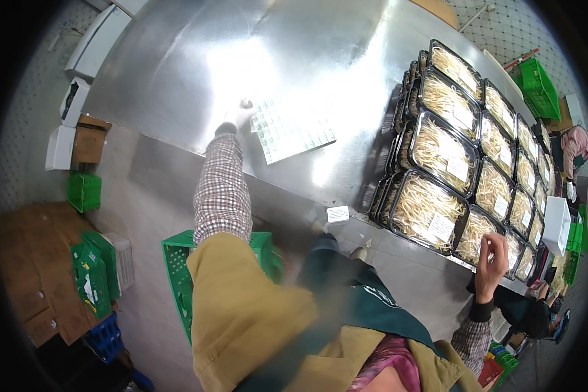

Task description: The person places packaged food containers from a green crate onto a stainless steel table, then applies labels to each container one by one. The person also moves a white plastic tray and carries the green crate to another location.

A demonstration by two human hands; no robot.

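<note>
On the stainless steel table (186, 93), bright glare washes out my left hand (240, 115). It is at the upper left corner of a sheet of printed labels (294, 134), and its grip is unclear. My right hand (492, 264) is raised over the near edge of the stacked clear-lidded black trays of bean sprouts (428, 210). Its fingers curl toward the thumb, with nothing visible between them. White labels with writing, such as one label (441, 227), are stuck on the lids. Another small label (337, 214) sits at the table's front edge.
Below my left arm stands a green perforated crate (176, 264). Flattened cardboard (44, 264) and green crates (95, 269) are on the left. White foam boxes (61, 147) stand beyond the table's left end. Another person (575, 147) is at the far right, near a white box (557, 225).
</note>
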